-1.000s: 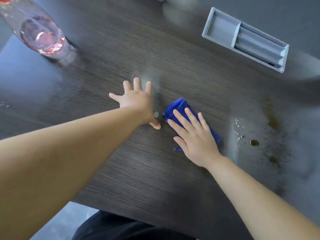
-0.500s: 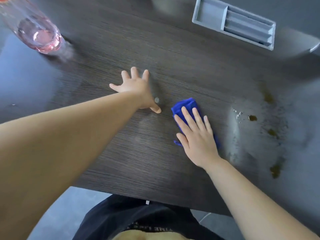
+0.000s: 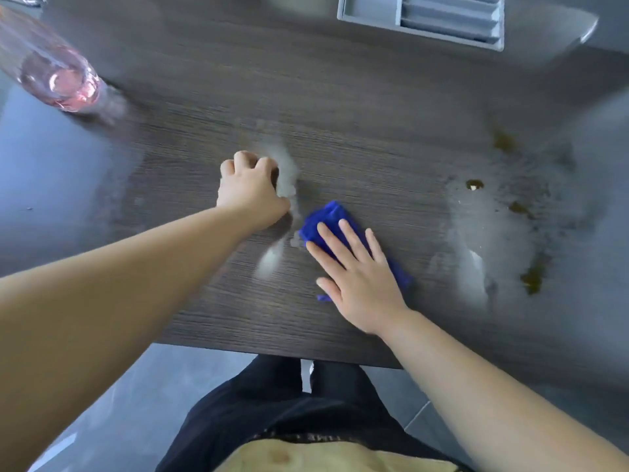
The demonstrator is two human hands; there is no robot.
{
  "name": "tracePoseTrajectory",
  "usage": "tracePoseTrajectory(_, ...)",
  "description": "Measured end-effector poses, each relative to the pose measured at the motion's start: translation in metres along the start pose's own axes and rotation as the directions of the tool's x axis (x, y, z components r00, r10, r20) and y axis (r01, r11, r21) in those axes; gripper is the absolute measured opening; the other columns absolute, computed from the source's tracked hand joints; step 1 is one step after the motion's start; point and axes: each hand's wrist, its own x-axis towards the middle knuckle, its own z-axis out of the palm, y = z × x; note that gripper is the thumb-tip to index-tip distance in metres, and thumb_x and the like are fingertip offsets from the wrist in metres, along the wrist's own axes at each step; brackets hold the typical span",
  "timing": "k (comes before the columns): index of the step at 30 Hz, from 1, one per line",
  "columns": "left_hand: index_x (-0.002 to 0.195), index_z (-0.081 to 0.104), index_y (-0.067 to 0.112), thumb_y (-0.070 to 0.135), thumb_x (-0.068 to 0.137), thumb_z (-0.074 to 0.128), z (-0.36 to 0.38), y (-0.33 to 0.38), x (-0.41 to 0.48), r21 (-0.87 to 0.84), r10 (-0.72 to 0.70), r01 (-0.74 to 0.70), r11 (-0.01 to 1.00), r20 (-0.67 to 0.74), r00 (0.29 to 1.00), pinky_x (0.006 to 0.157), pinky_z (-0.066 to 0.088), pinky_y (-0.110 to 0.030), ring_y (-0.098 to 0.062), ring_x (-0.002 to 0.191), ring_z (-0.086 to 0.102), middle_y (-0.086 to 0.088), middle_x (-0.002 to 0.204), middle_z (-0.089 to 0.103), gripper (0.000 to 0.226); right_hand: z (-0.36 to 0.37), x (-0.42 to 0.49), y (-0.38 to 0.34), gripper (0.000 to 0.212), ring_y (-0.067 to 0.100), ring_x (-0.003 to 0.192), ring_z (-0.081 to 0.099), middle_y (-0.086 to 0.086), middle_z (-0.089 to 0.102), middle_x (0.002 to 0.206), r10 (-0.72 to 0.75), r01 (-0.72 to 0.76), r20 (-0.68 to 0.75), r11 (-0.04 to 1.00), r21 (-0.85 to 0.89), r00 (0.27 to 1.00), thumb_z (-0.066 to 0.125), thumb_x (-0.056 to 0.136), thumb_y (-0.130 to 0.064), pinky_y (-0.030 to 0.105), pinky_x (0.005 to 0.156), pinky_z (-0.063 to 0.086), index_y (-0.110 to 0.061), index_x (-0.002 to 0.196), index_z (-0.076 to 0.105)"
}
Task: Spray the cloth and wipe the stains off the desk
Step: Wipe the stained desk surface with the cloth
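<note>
Head view: right hand (image 3: 357, 287) lies flat, fingers straight, pressing the blue cloth (image 3: 323, 219) on the desk (image 3: 374, 131). Just left, the left hand (image 3: 250, 189) rests fisted, empty. Brown stains (image 3: 531, 281) lie right; bottle (image 3: 58, 76), tray (image 3: 371, 11) farther back.

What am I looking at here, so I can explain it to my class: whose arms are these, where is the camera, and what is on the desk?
There is no machine: a person wears a camera on the head, so you look down along their bare arms. The right hand lies flat on a blue cloth, pressing it to the dark desk. The left hand rests beside it, fingers curled, holding nothing. Brown stains lie further right. A bottle of pink liquid is at the far left, a grey tray at the back.
</note>
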Motion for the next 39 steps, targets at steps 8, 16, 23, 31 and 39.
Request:
tracePoseTrajectory(8,0.135,0.042,0.022,0.027,0.080,0.060,0.056,0.049,-0.060,0.051,0.188,-0.188,0.981,0.012,0.982,0.110,0.026,-0.039,-0.024,0.137,0.013,-0.004,0.144,0.026,0.057,0.001,-0.014,0.052,0.054,0.033,0.140,0.028,0.003,0.033,0.153,0.501,-0.498,-0.103,0.865,0.053,0.859,0.027,0.094,-0.043,0.057,0.110,0.023,-0.024,0.143,0.040)
tracePoseTrajectory(16,0.137,0.042,0.022,0.034,0.093,0.047,0.087,0.075,-0.082,0.122,0.279,-0.275,0.954,-0.012,0.960,0.106,0.028,-0.039,-0.026,0.133,0.023,-0.004,0.143,0.032,0.046,0.014,-0.118,0.048,0.049,0.028,0.140,0.028,-0.001,0.033,0.152,-0.006,0.007,-0.088,1.000,0.011,0.996,0.041,0.095,-0.038,0.052,0.112,0.021,-0.028,0.142,0.040)
tracePoseTrajectory(23,0.140,0.034,0.023,0.048,0.090,0.047,0.116,0.096,-0.091,0.287,0.269,-0.261,0.922,0.012,0.963,0.112,0.017,-0.043,-0.034,0.131,0.020,-0.010,0.146,0.025,0.058,0.005,-0.078,0.078,0.057,0.034,0.141,0.025,0.004,0.031,0.154,0.641,-0.634,-0.139,0.768,0.094,0.755,0.026,0.093,-0.045,0.057,0.111,0.019,-0.023,0.144,0.038)
tracePoseTrajectory(31,0.145,0.028,0.022,0.050,0.088,0.050,0.128,0.095,-0.097,0.306,0.240,-0.225,0.925,-0.014,0.971,0.115,0.008,-0.051,-0.038,0.138,0.009,-0.014,0.152,0.016,0.067,0.013,-0.172,0.098,0.049,0.027,0.140,0.029,-0.002,0.032,0.153,0.083,-0.085,-0.061,0.996,-0.021,0.995,0.037,0.095,-0.041,0.052,0.111,0.023,-0.030,0.143,0.040)
tracePoseTrajectory(39,0.147,0.020,0.023,0.058,0.085,0.048,0.135,0.102,-0.098,0.331,0.176,-0.164,0.929,-0.007,0.984,0.116,-0.001,-0.049,-0.036,0.142,0.001,-0.013,0.154,0.010,0.076,0.003,-0.102,0.073,0.057,0.032,0.145,0.011,0.002,0.016,0.159,0.617,-0.609,-0.061,0.786,0.110,0.785,0.024,0.096,-0.046,0.056,0.114,0.009,-0.025,0.149,0.026)
